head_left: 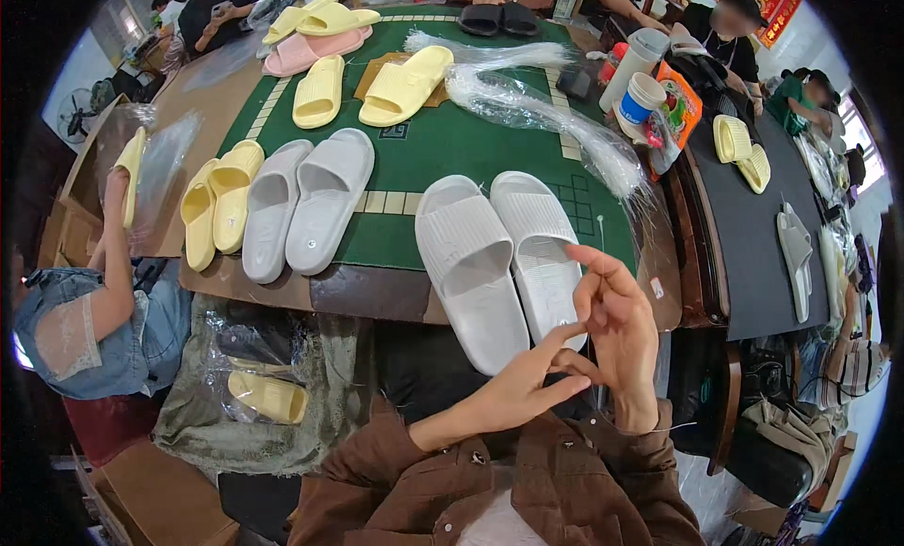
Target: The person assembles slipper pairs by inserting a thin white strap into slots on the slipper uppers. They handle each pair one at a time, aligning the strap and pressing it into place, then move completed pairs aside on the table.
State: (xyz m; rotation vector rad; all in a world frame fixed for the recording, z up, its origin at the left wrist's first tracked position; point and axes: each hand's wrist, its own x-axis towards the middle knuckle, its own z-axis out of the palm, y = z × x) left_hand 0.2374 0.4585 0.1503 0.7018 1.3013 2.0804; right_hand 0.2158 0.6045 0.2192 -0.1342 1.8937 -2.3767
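Both hands hover just off the table's near edge, the left hand (527, 386) with fingers loosely spread and the right hand (617, 325) with its grip half curled, neither holding anything. Just beyond them a pair of white ribbed slippers (499, 264) lies side by side at the near edge of the green-topped table (452, 141), heels overhanging toward the person, long axes running away, toes pointing to the far edge.

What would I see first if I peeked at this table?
Slippers everywhere: a white pair lies at the near edge of the green table, with grey and yellow pairs to the left. Just below the white pair, the left hand and right hand meet, fingertips touching.
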